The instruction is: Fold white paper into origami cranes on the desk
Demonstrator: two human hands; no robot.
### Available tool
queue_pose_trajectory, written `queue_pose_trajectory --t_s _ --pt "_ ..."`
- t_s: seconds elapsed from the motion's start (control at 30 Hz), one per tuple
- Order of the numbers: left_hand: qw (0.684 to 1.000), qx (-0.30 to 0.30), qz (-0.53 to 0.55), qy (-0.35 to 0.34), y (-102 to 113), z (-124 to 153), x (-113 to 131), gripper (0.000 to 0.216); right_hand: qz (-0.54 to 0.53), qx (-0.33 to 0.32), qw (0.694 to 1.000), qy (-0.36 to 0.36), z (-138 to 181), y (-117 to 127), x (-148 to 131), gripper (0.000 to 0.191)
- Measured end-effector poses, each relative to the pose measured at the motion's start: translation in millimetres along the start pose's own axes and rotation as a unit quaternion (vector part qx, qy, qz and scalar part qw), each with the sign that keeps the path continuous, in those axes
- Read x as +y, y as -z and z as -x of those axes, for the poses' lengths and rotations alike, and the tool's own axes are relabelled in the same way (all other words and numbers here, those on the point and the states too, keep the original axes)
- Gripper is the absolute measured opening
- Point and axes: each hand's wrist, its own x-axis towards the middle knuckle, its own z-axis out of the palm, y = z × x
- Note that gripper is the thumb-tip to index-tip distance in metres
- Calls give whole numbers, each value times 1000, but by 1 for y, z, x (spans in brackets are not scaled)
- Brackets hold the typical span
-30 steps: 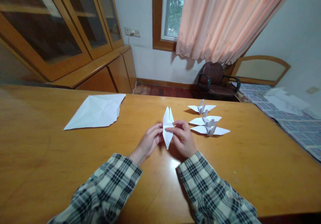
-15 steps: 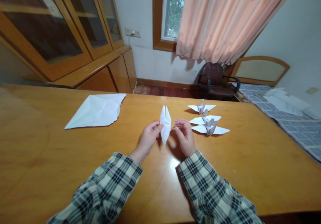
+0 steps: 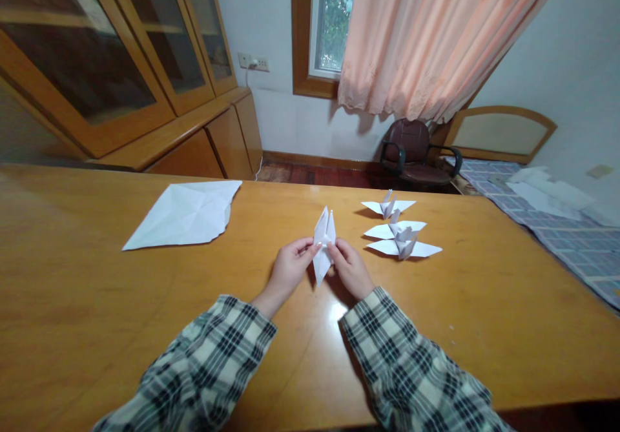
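Note:
A narrow, pointed folded white paper piece (image 3: pixel 323 245) stands upright just above the wooden table (image 3: pixel 72 303), held from both sides. My left hand (image 3: pixel 289 269) pinches its left edge with thumb and fingertips. My right hand (image 3: pixel 350 267) pinches its right edge the same way. Both arms wear plaid sleeves. To the right of my hands lie three finished white paper cranes (image 3: pixel 398 228) in a short column. A creased, unfolded white paper sheet (image 3: pixel 186 214) lies flat on the table to the far left.
A wood cabinet with glass doors (image 3: pixel 116 64) stands behind the table at the left. A dark chair (image 3: pixel 411 154) sits under the pink curtain (image 3: pixel 426 38). A bed with a checked cover and white papers (image 3: pixel 557 225) lies at the right.
My right hand had let go of the paper piece half a second ago and has come back to pinch its right edge. The piece tilted slightly.

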Motion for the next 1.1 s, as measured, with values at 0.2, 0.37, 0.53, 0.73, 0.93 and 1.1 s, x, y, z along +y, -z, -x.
queue_pose_trajectory --t_s 0.2,0.37,0.53,0.73,0.93,1.1 --pt "999 -9 -34 -11 2 0 -2 34 -45 16 998 -31 -1 -2 2 43" --pt "999 -27 21 15 0 -1 -8 38 -53 49 997 -34 -1 -3 0 40" --pt "996 -45 63 49 -1 -3 -14 43 -61 65 996 -25 -2 -2 5 38" --pt "998 -57 8 21 1 -3 -13 42 -103 63 992 -40 -1 -1 6 38" --pt "998 -45 -28 20 1 -1 -10 43 -108 56 992 -46 0 -3 3 40" --pt "998 -44 -48 4 1 0 -9 41 -108 30 993 -48 -1 -3 -1 42"
